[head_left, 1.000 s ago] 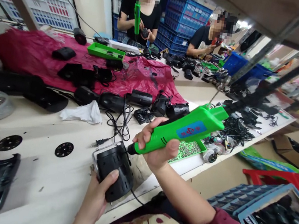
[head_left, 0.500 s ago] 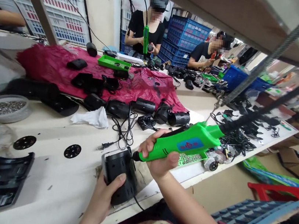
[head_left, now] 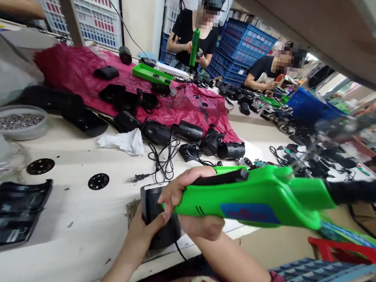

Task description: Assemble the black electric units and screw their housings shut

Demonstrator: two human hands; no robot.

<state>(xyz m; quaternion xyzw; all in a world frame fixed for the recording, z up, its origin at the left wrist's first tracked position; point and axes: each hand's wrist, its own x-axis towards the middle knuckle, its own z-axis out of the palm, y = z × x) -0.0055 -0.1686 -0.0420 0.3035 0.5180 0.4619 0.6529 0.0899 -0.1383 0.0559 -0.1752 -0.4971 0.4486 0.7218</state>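
A black plastic housing (head_left: 165,235) rests near the table's front edge, a cable trailing from its lower side. Around its left side is wrapped my left hand (head_left: 142,232), thumb lying over the top face. My right hand (head_left: 196,207) grips a bright green electric screwdriver (head_left: 242,202), which lies nearly level and points left over the housing. Its tip is hidden behind my fingers, so contact with the housing cannot be seen. Two black perforated discs (head_left: 99,181) lie to the left on the white table (head_left: 71,246).
A bowl of screws (head_left: 16,121), a black panel (head_left: 4,218) and a white cloth (head_left: 123,141) are on the left. Black housings (head_left: 157,132) with cords line a pink plastic sheet (head_left: 193,106). Two people work beyond; another person's arm shows at upper left. Crates stand at lower right.
The screwdriver has come closer to the camera and swung to a more level position. My right hand has moved over the housing, near my left thumb. The view has shifted slightly.
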